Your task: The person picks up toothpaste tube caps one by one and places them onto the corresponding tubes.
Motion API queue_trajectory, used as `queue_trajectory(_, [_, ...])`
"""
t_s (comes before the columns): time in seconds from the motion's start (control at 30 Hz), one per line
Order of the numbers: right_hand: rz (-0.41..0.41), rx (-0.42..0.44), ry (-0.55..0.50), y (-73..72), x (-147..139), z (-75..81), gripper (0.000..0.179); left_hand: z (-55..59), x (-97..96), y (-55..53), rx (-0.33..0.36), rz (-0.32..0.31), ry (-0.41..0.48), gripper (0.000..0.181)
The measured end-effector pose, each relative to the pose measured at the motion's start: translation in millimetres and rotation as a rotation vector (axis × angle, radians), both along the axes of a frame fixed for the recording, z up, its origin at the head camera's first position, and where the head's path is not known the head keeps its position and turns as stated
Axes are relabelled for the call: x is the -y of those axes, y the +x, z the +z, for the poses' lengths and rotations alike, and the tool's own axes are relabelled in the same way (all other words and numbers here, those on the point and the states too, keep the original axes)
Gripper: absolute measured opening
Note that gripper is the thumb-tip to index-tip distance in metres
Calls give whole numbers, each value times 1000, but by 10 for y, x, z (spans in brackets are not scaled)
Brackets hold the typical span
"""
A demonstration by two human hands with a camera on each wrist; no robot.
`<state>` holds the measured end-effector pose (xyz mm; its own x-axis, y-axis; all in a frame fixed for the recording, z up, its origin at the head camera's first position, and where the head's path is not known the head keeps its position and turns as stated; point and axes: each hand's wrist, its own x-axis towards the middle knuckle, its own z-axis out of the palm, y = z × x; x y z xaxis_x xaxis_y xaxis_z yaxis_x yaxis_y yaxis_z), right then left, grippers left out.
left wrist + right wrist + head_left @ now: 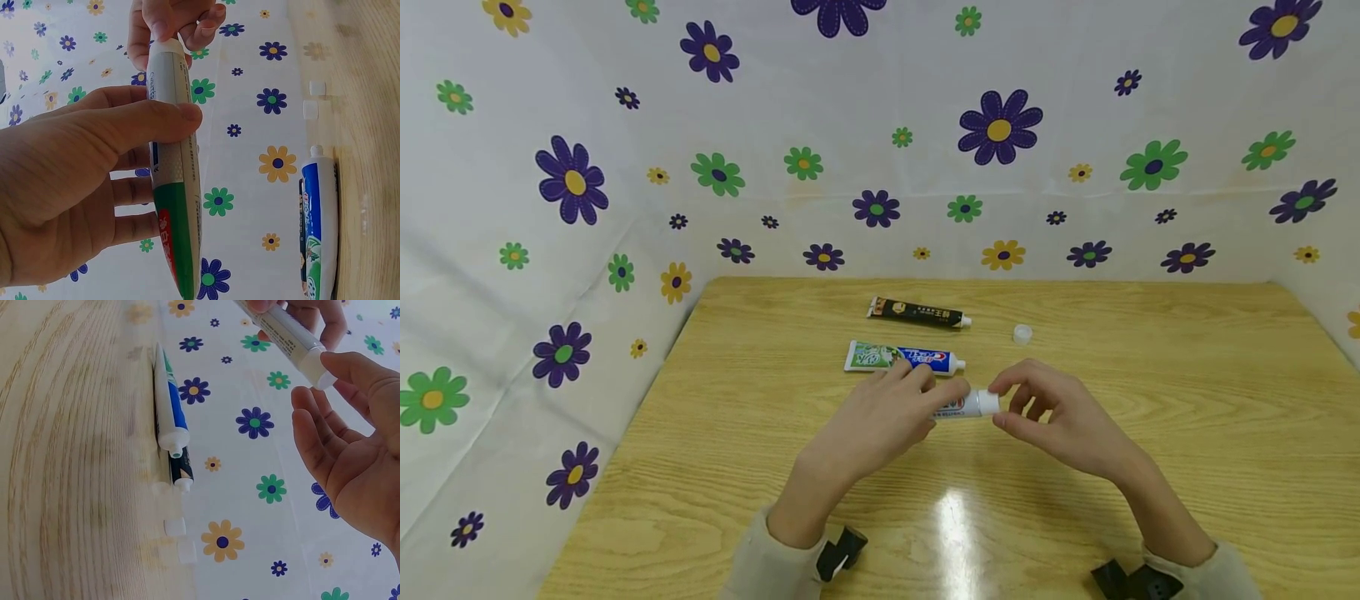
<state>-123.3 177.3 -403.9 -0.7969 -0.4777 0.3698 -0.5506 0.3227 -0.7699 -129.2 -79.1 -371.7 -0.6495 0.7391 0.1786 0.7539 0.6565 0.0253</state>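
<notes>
between clamped left fingers (946,393) lies the tube (172,165) — right fingers (1018,375) pinch its cap (989,402) (white)

Free room is left on the right of the desk (1240,367).
Beyond the left hand (883,414), passage is blocked by a green-and-blue tube (929,358), then a black tube (917,312); white caps (175,527) are met farther right; the back is closed by flowered cloth (925,179).
</notes>
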Motion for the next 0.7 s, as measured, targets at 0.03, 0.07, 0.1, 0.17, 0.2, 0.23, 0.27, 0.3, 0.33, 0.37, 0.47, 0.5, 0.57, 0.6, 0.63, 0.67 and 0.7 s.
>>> queue_trajectory(0.03, [-2, 1, 2, 2, -1, 0, 32, 3, 0, 1, 2, -1, 2, 55])
queue_trajectory(0.07, [-2, -1, 2, 3, -2, -1, 32, 6, -1, 2, 1, -3, 3, 55])
queue_trajectory(0.1, [-3, -3, 1, 4, -2, -2, 32, 7, -2, 2, 1, -5, 4, 54])
queue_trajectory(0.17, [-2, -13, -6, 2, -2, -6, 33, 10, -5, 0, 2, -9, 4, 55])
queue_trajectory(0.2, [0, -21, -14, -1, -1, -9, 33, 12, -5, 0, 6, -11, 5, 54])
queue_trajectory(0.23, [3, -32, -22, -5, 1, -10, 34, 13, -6, 0, 10, -13, 8, 54])
queue_trajectory(0.27, [7, -45, -32, -9, 3, -11, 34, 15, -6, -1, 16, -15, 11, 54])
queue_trajectory(0.3, [12, -58, -44, -13, 7, -12, 35, 19, -5, 0, 22, -16, 15, 53])
queue_trajectory(0.33, [18, -71, -55, -17, 11, -12, 35, 22, -5, 0, 28, -17, 19, 53])
queue_trajectory(0.37, [25, -83, -67, -20, 16, -12, 35, 25, -4, 1, 35, -19, 23, 53])
queue_trajectory(0.47, [43, -101, -92, -21, 30, -12, 35, 36, -3, 3, 50, -22, 30, 52])
queue_trajectory(0.5, [48, -101, -98, -19, 33, -14, 35, 37, -3, 2, 54, -25, 33, 52])
queue_trajectory(0.57, [52, -95, -105, -13, 34, -22, 35, 37, -8, -1, 57, -36, 34, 53])
queue_trajectory(0.6, [53, -92, -107, -9, 33, -27, 35, 36, -9, -1, 59, -41, 34, 53])
queue_trajectory(0.63, [51, -90, -108, -5, 30, -31, 35, 35, -12, -2, 60, -46, 33, 54])
queue_trajectory(0.67, [49, -88, -107, -1, 27, -35, 35, 30, -14, -4, 62, -50, 34, 54])
queue_trajectory(0.7, [49, -87, -105, 2, 24, -38, 35, 26, -16, -5, 64, -54, 35, 55])
